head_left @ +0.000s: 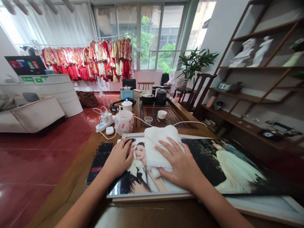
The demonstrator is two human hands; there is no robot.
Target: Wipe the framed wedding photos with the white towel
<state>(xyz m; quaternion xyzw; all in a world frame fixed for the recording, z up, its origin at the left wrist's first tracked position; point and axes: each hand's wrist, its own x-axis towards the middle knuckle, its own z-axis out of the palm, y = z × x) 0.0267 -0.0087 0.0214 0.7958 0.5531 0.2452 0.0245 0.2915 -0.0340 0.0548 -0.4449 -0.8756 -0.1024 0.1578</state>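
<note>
A folded white towel (156,139) lies on a glossy wedding photo panel (140,177) showing a couple. My right hand (180,163) rests on the towel, fingers spread flat across its top, with the thumb by its lower edge. At the panel's left side, my left hand (120,156) lies with fingers stretched over the edge and the thumb on the surface. To the right, another part of the picture surface (239,167) shows a pale gown against a dark background. Pale frame edges (273,202) show underneath.
Left of my hand lies a phone (99,161). Beyond the panel stand a power strip (103,125), a bagged white container (124,122), a lidded white mug (127,105) and a small white cup (162,114) on a tea tray (175,120). A white cable (187,122) crosses behind the towel.
</note>
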